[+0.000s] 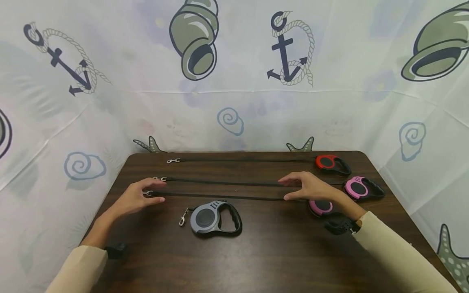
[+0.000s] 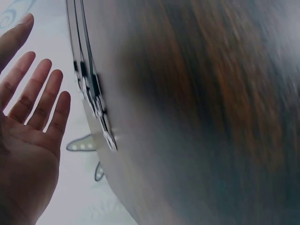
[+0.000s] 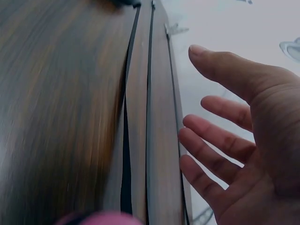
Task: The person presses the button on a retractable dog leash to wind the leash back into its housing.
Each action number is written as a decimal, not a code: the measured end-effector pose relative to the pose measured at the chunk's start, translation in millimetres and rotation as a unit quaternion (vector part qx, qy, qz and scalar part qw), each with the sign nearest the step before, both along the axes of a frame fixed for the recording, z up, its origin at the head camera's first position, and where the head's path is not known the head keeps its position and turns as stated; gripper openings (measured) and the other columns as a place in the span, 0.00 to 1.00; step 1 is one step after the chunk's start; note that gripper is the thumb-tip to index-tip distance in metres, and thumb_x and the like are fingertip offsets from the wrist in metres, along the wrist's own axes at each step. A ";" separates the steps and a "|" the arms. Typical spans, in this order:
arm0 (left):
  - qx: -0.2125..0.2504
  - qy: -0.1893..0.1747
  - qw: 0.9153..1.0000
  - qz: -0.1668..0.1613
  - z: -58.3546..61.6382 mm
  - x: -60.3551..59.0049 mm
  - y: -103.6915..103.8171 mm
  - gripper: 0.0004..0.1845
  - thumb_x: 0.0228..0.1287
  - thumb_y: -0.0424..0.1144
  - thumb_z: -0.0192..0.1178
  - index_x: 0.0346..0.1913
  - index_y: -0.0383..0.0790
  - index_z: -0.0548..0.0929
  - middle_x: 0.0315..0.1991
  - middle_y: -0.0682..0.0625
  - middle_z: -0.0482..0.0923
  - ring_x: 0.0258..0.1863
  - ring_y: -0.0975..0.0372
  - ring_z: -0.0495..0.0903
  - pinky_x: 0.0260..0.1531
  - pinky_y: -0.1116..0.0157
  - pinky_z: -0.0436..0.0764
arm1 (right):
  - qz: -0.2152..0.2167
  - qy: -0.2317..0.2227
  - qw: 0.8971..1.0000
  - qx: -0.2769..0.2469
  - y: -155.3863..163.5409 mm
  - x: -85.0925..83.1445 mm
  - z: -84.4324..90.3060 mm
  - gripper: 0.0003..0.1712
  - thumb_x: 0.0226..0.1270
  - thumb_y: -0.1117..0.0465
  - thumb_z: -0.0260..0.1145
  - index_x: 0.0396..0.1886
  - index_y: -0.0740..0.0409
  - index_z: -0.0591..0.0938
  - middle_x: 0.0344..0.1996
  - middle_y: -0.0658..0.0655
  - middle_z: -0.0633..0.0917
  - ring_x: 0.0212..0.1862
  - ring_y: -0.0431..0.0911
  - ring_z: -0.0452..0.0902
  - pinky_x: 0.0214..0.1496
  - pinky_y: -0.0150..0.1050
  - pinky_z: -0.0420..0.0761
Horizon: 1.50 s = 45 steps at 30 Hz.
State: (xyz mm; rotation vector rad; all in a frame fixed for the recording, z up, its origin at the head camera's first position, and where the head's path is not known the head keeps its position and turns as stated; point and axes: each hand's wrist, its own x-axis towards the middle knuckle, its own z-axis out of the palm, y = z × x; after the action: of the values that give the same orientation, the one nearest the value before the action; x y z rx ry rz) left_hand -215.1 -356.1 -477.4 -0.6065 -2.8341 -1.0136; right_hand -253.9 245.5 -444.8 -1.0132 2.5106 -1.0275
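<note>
My left hand [image 1: 136, 197] is held above the left part of the table, fingers relaxed and holding nothing, near the metal clips [image 1: 160, 178] of the extended straps. In the left wrist view its palm [image 2: 33, 154] shows with fingers spread. My right hand [image 1: 309, 186] hovers over the straps on the right, thumb and fingers apart, also holding nothing. It partly hides a pink retractable dog leash [image 1: 320, 206]. Farther right lie another pink leash [image 1: 357, 188] and a red leash [image 1: 326, 162]. A grey leash [image 1: 205, 218] lies between the hands, nearer me, its clip [image 1: 182, 219] beside it.
Three black straps [image 1: 227, 182] run roughly parallel from right to left across the dark wooden table [image 1: 220, 264]. A white cloth [image 1: 256, 118] printed with anchors and shells hangs behind the table and at its sides.
</note>
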 end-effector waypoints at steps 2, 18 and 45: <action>-0.004 0.002 1.000 0.014 0.3 1.3 -4.1 0.30 0.60 0.44 0.80 0.64 0.40 0.84 0.59 0.45 0.86 0.58 0.47 0.85 0.58 0.56 0.82 | -0.007 0.002 1.000 0.006 9.2 0.7 -0.1 0.31 0.66 0.53 0.79 0.66 0.58 0.83 0.62 0.57 0.86 0.64 0.56 0.82 0.68 0.58 0.78; -0.021 0.026 0.998 0.045 -1.0 5.2 -24.9 0.29 0.58 0.42 0.81 0.62 0.38 0.85 0.57 0.41 0.86 0.57 0.44 0.84 0.54 0.85 0.68 | -0.055 0.022 0.998 0.033 70.3 8.1 -6.1 0.31 0.67 0.54 0.79 0.65 0.61 0.83 0.62 0.59 0.86 0.64 0.60 0.81 0.63 0.64 0.78; -0.052 0.040 0.996 0.058 -14.3 -3.4 -39.7 0.31 0.55 0.40 0.82 0.60 0.32 0.85 0.58 0.32 0.84 0.60 0.34 0.80 0.58 0.35 0.73 | -0.133 0.016 0.989 0.063 119.1 20.6 -22.0 0.36 0.62 0.52 0.82 0.63 0.68 0.83 0.60 0.67 0.86 0.62 0.64 0.81 0.62 0.64 0.79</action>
State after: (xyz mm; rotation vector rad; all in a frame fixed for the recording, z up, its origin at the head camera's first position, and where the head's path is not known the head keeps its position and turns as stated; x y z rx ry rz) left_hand -218.5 -395.8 -491.7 -0.4722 -2.8271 -0.8086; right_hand -233.3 364.7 -466.8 -0.6784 2.7521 -0.9106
